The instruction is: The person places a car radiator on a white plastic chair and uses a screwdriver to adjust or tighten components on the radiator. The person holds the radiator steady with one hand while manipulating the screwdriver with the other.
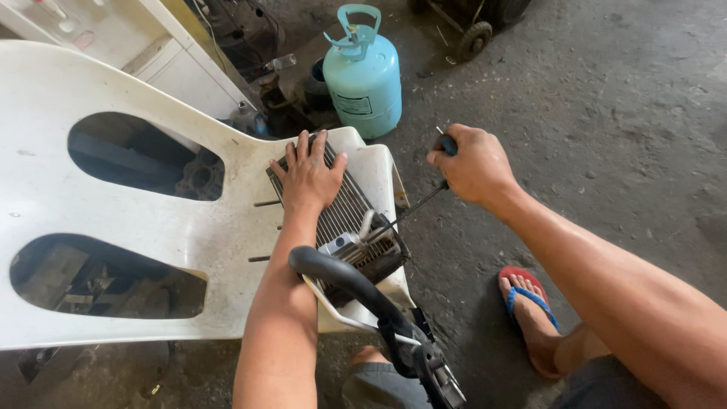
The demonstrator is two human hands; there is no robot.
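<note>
A finned metal evaporator coil lies on the seat of a white plastic chair that is tipped on its side. My left hand presses flat on top of the coil, fingers spread. My right hand grips the dark blue handle of a screwdriver. Its thin shaft slants down to the left, and its tip meets the metal fitting at the coil's near end.
A teal gas cylinder stands on the concrete floor behind the chair. A black curved hose with a clamp rises in front of me. My foot in a red and blue sandal rests at the right. A white cabinet and dark machine parts sit at the back left.
</note>
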